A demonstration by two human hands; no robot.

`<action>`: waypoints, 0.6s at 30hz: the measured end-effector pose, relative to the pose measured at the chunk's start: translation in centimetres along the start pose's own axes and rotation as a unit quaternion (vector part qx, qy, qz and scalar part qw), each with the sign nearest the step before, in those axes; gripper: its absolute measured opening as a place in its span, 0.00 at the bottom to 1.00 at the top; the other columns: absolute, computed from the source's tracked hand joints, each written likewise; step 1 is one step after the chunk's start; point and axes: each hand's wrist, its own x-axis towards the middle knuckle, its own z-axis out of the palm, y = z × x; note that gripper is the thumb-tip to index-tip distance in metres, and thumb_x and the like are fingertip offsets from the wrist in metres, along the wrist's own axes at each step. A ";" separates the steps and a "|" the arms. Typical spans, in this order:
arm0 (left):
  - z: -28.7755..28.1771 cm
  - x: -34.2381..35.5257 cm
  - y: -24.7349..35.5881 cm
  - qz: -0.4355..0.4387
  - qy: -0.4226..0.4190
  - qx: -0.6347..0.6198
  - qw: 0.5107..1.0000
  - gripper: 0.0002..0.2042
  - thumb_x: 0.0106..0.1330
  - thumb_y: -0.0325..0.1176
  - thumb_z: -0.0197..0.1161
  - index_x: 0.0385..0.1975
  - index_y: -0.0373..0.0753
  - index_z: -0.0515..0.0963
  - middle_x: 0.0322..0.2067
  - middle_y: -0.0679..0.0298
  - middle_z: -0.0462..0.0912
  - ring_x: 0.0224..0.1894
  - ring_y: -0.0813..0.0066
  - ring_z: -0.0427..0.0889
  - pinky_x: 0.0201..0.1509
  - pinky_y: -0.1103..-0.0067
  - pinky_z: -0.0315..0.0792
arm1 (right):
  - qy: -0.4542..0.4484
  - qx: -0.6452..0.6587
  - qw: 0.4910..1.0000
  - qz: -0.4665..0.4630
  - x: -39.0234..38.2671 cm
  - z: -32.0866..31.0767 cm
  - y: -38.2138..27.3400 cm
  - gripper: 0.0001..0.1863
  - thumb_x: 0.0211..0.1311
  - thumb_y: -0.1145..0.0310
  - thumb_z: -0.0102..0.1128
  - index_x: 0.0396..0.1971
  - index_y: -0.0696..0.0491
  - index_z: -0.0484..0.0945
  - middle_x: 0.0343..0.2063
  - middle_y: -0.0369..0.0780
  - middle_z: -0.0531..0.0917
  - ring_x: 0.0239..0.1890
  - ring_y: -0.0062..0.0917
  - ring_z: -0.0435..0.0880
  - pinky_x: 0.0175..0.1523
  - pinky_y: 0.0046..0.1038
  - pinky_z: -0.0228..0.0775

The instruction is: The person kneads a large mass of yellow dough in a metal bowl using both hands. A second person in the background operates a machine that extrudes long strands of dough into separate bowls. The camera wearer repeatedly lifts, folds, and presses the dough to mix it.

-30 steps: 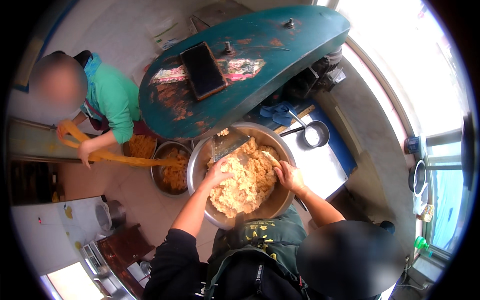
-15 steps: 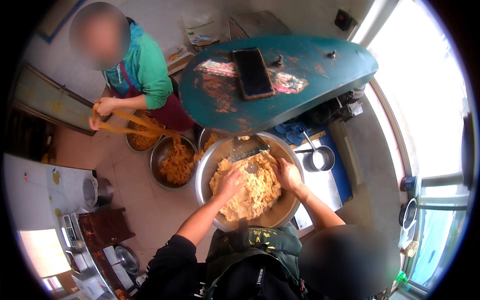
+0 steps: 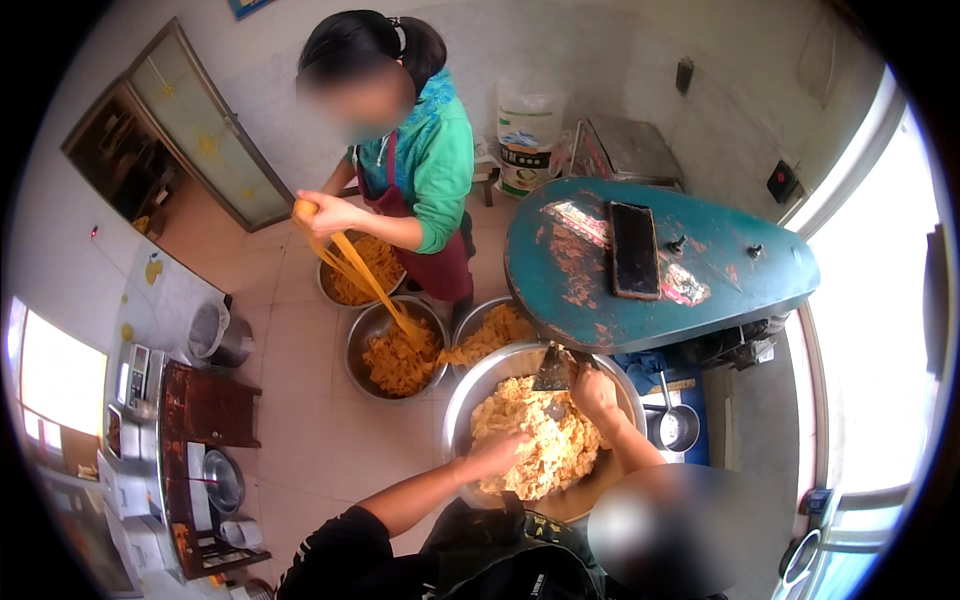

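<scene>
Currently, left hand (image 3: pixel 497 452) with bent fingers at pale dough (image 3: pixel 545 455), impossible to say if pinching; right hand (image 3: pixel 595 393) at dark metal plate (image 3: pixel 550 371), grip mostly hidden. Dough inside large steel basin (image 3: pixel 456 425): mixed into clumps, by look; judged only partway, crumbly, not yet one smooth mass. Beyond, overhanging far rim, green machine cover (image 3: pixel 560 285) bearing black phone (image 3: pixel 634 250), possibly limiting reach. Rightward, saucepan (image 3: pixel 680 428). Leftward, close by, smaller steel bowls (image 3: pixel 374 325) of orange strips (image 3: pixel 400 362); past them, co-worker (image 3: pixel 445 205) with strips in hand.

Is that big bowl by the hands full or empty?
Partly full: crumbly yellow dough is heaped inside the big metal bowl, but bare metal still shows between it and the edge.
</scene>
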 end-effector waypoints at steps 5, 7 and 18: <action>-0.3 0.4 4.3 0.046 0.068 -0.075 0.994 0.13 0.67 0.37 0.69 0.47 0.40 0.79 0.48 0.55 0.81 0.52 0.55 0.81 0.56 0.66 0.75 | -0.001 -0.077 0.996 -0.046 1.8 2.4 3.0 0.17 0.71 0.59 0.49 0.49 0.52 0.81 0.37 0.52 0.87 0.37 0.51 0.88 0.43 0.49 0.80; -1.1 0.1 5.4 0.019 0.077 -0.101 0.992 0.17 0.63 0.38 0.73 0.48 0.41 0.78 0.49 0.54 0.81 0.54 0.54 0.81 0.57 0.67 0.75 | -0.065 -0.107 0.992 -0.021 1.0 3.4 2.7 0.17 0.72 0.59 0.48 0.51 0.48 0.81 0.42 0.49 0.87 0.38 0.50 0.88 0.44 0.48 0.81; -4.6 14.0 7.3 0.019 0.125 0.073 0.989 0.30 0.58 0.21 0.67 0.63 0.37 0.67 0.55 0.47 0.72 0.59 0.47 0.74 0.66 0.61 0.73 | 0.021 0.042 0.998 0.038 -1.6 -2.3 3.6 0.20 0.72 0.58 0.49 0.35 0.61 0.80 0.28 0.55 0.86 0.33 0.51 0.88 0.41 0.48 0.81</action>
